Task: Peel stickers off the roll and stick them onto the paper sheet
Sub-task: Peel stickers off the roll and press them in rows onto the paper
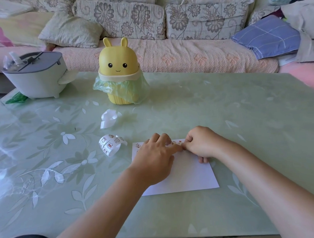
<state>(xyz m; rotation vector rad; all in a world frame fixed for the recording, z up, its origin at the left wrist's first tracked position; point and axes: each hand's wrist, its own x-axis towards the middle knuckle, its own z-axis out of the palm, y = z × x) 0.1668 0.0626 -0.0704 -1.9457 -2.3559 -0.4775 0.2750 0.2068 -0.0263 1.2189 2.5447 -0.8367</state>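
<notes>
As a sticker goes down: both hands meet over the top half of the paper sheet (190,174), which lies flat toward 6 o'clock on the table (223,107).
Left hand (154,154): palm down on the sheet, fingers spread and straight, index fingertip pressing the paper beside the right thumb; it grips nothing.
Right hand (201,144): fingers curled in, thumb and forefinger pinching what looks like a small sticker (184,149) against the sheet; most of it is hidden.
Step in hand: placing, by the look of it, with a row of stickers (138,146) lining the sheet's 12 o'clock edge.
Next move: probably smoothing this one flat and loosening the pinch, then a reach toward 9 o'clock for the roll, where a fingernail must lift a thin edge while the other hand steadies the backing.
Sticker roll (110,144): a glossy white strip, loosely uncoiled, printed with little cartoon figures; just off the sheet's far-left corner at 10 o'clock, apart from both hands.
Backing scrap (108,118): a bare white curl, farther out at 11 o'clock.
Tabletop: smooth and reflective, pale green with white leaf and flower patterns.
Bin (118,66): yellow plastic, rabbit-eared, lined with a crinkled green bag, at 11 o'clock.
</notes>
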